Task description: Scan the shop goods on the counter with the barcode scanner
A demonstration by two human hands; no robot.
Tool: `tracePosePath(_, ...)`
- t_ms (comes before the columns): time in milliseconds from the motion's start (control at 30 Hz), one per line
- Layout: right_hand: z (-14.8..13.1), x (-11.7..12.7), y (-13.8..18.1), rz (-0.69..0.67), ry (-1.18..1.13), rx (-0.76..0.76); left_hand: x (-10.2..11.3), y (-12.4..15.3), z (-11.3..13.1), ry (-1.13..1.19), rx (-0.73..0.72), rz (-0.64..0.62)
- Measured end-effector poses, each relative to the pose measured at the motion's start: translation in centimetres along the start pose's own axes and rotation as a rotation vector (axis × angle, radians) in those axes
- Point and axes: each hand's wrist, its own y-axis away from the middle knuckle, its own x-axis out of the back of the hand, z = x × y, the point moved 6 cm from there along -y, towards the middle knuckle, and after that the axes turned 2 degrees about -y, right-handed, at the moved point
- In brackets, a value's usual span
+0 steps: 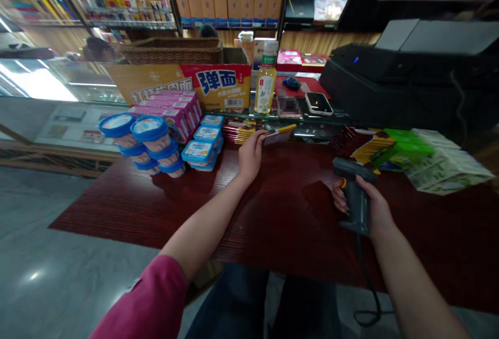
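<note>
My left hand (251,156) is closed on the end of a slim red-and-yellow packet (286,129), held above the far side of the dark red table (273,214). Just left of that hand is a row of similar thin packets (237,133). My right hand (376,201) grips a grey barcode scanner (356,196) by its handle, a finger at the yellow trigger. Its cable (364,276) hangs past the table's front edge. Behind the scanner lies another stack of red-and-yellow packets (356,144).
Blue-lidded tubs (150,131), pink boxes (181,113) and small blue-lidded containers (198,153) stand at left. A carton (222,87), a drink bottle (266,81) and a phone (318,103) are at the back. Green packs (407,149) and pale boxes (448,165) sit at right.
</note>
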Motion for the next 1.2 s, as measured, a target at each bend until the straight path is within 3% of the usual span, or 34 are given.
tracePosePath(100, 0.1, -0.1, 0.0, 0.031, 0.025, -0.016, 4.4, -1.0, -0.6, -0.058, -0.078, 0.12)
tracePosePath(200, 0.0, -0.3, 0.1, 0.062, 0.067, -0.035, 6.1, -1.6, -1.7, -0.141, -0.115, 0.113)
tracePosePath(367, -0.3, -0.6, 0.5, 0.102, 0.087, -0.027, 5.4, -1.6, -2.9, -0.29, -0.144, 0.087)
tracePosePath(500, -0.3, -2.0, 0.4, 0.049, 0.07, 0.001, 4.7, -1.3, -3.5, -0.264, -0.147, 0.116)
tracePosePath(700, 1.5, -8.3, -3.3, -0.194, 0.0, -0.035, 4.8, -1.4, -5.6, -0.198, -0.02, 0.207)
tracePosePath(800, 2.7, -11.7, -6.2, -0.316, -0.063, -0.071, 4.4, -1.5, -5.9, -0.251, -0.034, 0.161)
tracePosePath(900, 3.5, -13.6, -8.4, -0.383, -0.121, -0.093, 3.8, -1.6, -5.1, -0.404, -0.062, 0.088)
tracePosePath(1033, 3.6, -13.7, -9.2, -0.416, -0.175, -0.078, 3.2, -1.6, -3.2, -0.64, -0.108, -0.005)
tracePosePath(1200, 3.6, -13.0, -9.0, -0.413, -0.207, -0.078, 2.0, -0.5, -1.7, -0.743, -0.208, -0.121)
